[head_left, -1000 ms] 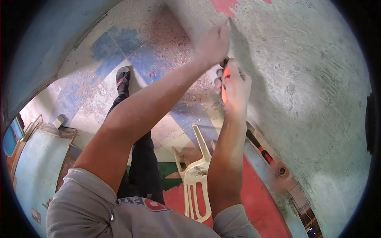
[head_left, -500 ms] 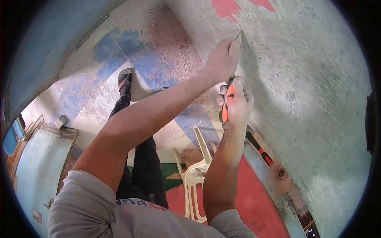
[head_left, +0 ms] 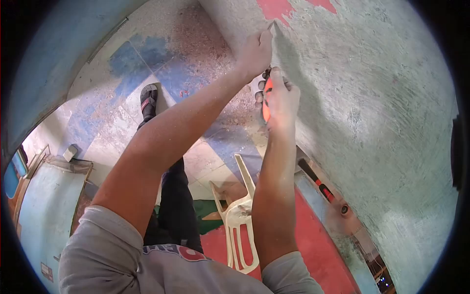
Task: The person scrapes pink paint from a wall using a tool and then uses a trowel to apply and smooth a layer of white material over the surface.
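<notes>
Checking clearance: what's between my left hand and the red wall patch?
A thin tip juts from the left hand toward the red patch; the head view shows it.

Right hand (head_left: pixel 283 100) grips an orange-and-black handle (head_left: pixel 267 100). Left hand (head_left: pixel 255 55), just ahead of it, is closed; a thin tip (head_left: pixel 271 25) projects from it near a red patch (head_left: pixel 274 9) on the grey wall (head_left: pixel 377 117), contact unclear. Debris (head_left: pixel 210 46) litters the tiled floor (head_left: pixel 128 61).

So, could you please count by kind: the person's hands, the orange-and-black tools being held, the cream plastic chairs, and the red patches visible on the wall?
Hands: 2 (left hand, right hand)
Orange-and-black tool: 1
Cream plastic chair: 1
Red wall patches: 2
Total: 6
</notes>
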Demonstrator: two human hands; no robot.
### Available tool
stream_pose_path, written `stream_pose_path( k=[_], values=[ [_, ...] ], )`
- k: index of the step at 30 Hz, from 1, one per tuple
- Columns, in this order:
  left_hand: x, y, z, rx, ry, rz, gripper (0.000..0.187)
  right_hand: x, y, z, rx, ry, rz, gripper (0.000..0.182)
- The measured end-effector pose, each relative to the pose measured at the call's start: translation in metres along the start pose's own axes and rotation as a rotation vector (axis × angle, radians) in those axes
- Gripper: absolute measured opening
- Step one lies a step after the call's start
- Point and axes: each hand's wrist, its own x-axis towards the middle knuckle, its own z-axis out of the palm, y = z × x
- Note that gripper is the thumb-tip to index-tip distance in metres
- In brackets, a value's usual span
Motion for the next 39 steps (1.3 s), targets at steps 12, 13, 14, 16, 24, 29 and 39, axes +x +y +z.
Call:
stream_pose_path(
  k=[12,13,14,16,24,29,39],
  values=[
    [0.004,-0.002,0.006,0.131,0.071,0.180,0.053,-0.002,-0.003,-0.005,0.072,-0.002,-0.006,0.032],
    [-0.003,-0.001,0.008,0.175,0.056,0.168,0.052,-0.016,0.001,-0.011,0.117,0.010,0.012,0.033],
    [-0.011,-0.003,0.009,0.319,-0.027,0.124,0.055,-0.029,0.005,-0.018,0.157,0.019,0.024,0.033],
    [-0.027,0.003,0.017,0.298,-0.009,0.190,0.055,-0.039,0.007,-0.024,0.174,0.054,0.018,0.033],
    [-0.017,0.000,0.014,0.206,0.061,0.284,0.053,-0.026,0.002,-0.017,0.154,0.056,0.008,0.039],
    [-0.014,-0.004,0.015,0.259,0.072,0.205,0.049,-0.017,0.002,-0.018,0.119,0.040,0.006,0.039],
    [0.004,-0.022,0.015,0.155,0.113,0.222,0.049,-0.007,0.007,-0.012,0.134,0.005,0.040,0.038]
  ],
)
